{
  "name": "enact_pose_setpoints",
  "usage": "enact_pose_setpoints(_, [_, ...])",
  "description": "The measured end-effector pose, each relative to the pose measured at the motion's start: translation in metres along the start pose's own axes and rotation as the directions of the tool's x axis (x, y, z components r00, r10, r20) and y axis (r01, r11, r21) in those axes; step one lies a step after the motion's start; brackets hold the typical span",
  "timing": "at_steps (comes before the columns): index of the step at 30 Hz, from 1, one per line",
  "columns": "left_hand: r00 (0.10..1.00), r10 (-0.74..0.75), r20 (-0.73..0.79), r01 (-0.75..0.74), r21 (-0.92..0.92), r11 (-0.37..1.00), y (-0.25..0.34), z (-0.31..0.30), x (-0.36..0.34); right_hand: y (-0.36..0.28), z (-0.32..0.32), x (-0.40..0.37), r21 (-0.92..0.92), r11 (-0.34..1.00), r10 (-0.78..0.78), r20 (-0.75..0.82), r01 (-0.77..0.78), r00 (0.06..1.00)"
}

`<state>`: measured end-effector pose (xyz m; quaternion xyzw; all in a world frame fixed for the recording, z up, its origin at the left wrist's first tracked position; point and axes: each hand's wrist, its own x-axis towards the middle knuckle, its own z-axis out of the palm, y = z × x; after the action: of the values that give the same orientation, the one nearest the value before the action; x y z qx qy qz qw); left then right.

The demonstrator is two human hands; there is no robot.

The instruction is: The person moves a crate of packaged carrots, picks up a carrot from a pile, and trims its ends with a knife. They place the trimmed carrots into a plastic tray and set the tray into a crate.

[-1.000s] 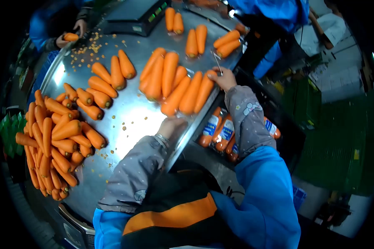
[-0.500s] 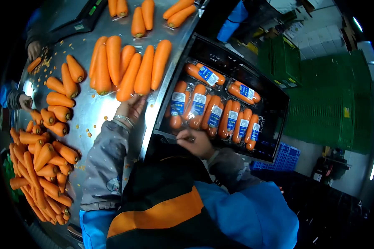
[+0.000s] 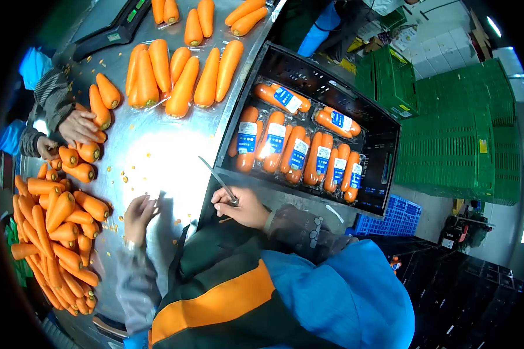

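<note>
My right hand (image 3: 243,208) is closed around the handle of a knife (image 3: 215,176), held by the crate's near corner. The thin blade points up and left over the table's edge. Low over the metal table (image 3: 119,157), my left hand (image 3: 138,217) has its fingers partly bent and apart, with nothing visible in them; it is slightly blurred. Ahead of it lie large carrots (image 3: 183,87) grouped on clear plastic. A loose heap of carrots (image 3: 61,232) lies to the left. The black crate (image 3: 230,154) at right holds several wrapped carrot packs (image 3: 275,142) with blue-and-white labels.
A co-worker's hands (image 3: 80,128) are among the carrots at the left edge. A scale (image 3: 113,35) stands at the table's far left, and orange scraps (image 3: 126,177) dot the surface. Green crates (image 3: 445,151) are stacked at right, near a blue crate (image 3: 390,216).
My left hand has drawn back from the carrots toward me. My right hand has moved left, and the knife now shows in it. A co-worker's hand has reached onto the left carrots.
</note>
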<state>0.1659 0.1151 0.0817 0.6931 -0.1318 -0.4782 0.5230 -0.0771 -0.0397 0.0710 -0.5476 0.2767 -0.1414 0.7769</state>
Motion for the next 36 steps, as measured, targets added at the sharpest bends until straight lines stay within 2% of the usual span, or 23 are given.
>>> enact_pose_setpoints(2, [0.990,0.058,-0.132,-0.037,0.151,0.988,-0.033,-0.058,-0.068,0.003,0.011,0.003,0.017,1.000,-0.009,0.013,0.009,1.000])
enact_pose_setpoints(3, [0.971,0.161,-0.178,-0.104,0.292,0.951,-0.060,-0.091,-0.105,-0.005,0.020,0.004,0.058,0.995,0.080,0.000,-0.079,0.997])
enact_pose_setpoints(4, [0.934,0.183,-0.308,-0.082,0.313,0.946,-0.076,-0.108,-0.146,-0.014,0.029,0.004,0.097,0.981,0.168,-0.006,-0.167,0.986])
enact_pose_setpoints(6, [0.830,0.306,-0.466,0.127,0.692,0.710,-0.130,-0.148,-0.229,-0.008,0.047,0.007,0.116,0.970,0.210,0.058,-0.216,0.976])
enact_pose_setpoints(8, [0.812,0.345,-0.471,0.288,0.837,0.466,-0.172,-0.154,-0.294,0.000,0.073,0.010,0.140,0.962,0.217,0.130,-0.235,0.967])
enact_pose_setpoints(11, [0.740,0.257,-0.621,0.419,0.725,0.547,-0.225,-0.137,-0.346,0.001,0.110,0.004,0.057,0.968,0.225,0.238,-0.245,0.945])
enact_pose_setpoints(13, [0.704,0.109,-0.702,0.526,0.618,0.584,-0.221,-0.125,-0.359,0.004,0.128,0.001,-0.011,0.972,0.226,0.286,-0.233,0.931])
enact_pose_setpoints(15, [0.667,0.119,-0.735,0.551,0.595,0.585,-0.251,-0.136,-0.381,0.006,0.141,-0.003,-0.069,0.980,0.198,0.339,-0.186,0.920])
enact_pose_setpoints(18, [0.618,0.373,-0.692,0.643,0.718,0.266,-0.273,-0.128,-0.392,0.020,0.159,-0.008,-0.097,0.971,0.239,0.348,-0.218,0.907])
enact_pose_setpoints(19, [0.631,0.464,-0.622,0.599,0.771,0.219,-0.277,-0.129,-0.392,0.023,0.164,-0.010,-0.135,0.965,0.259,0.361,-0.224,0.896])
enact_pose_setpoints(23, [0.553,0.556,-0.620,0.562,0.771,0.301,-0.249,-0.120,-0.377,0.020,0.177,-0.018,-0.247,0.941,0.313,0.376,-0.231,0.872])
enact_pose_setpoints(26, [0.505,0.499,-0.704,0.558,0.707,0.433,-0.235,-0.120,-0.364,0.024,0.185,-0.020,-0.277,0.938,0.307,0.388,-0.208,0.869])
enact_pose_setpoints(29, [0.459,0.525,-0.717,0.529,0.695,0.487,-0.225,-0.117,-0.363,0.029,0.190,-0.018,-0.292,0.927,0.343,0.414,-0.234,0.843])
enact_pose_setpoints(32, [0.465,0.119,-0.877,0.490,0.367,0.790,-0.216,-0.129,-0.373,0.026,0.193,-0.016,-0.326,0.918,0.357,0.428,-0.226,0.830])
enact_pose_setpoints(33, [0.522,0.137,-0.842,0.484,0.425,0.765,-0.215,-0.136,-0.377,0.029,0.192,-0.015,-0.312,0.919,0.362,0.433,-0.240,0.825])
enact_pose_setpoints(36, [0.607,-0.073,-0.792,0.512,0.318,0.798,-0.205,-0.149,-0.375,0.027,0.194,-0.012,-0.355,0.896,0.411,0.439,-0.266,0.799])
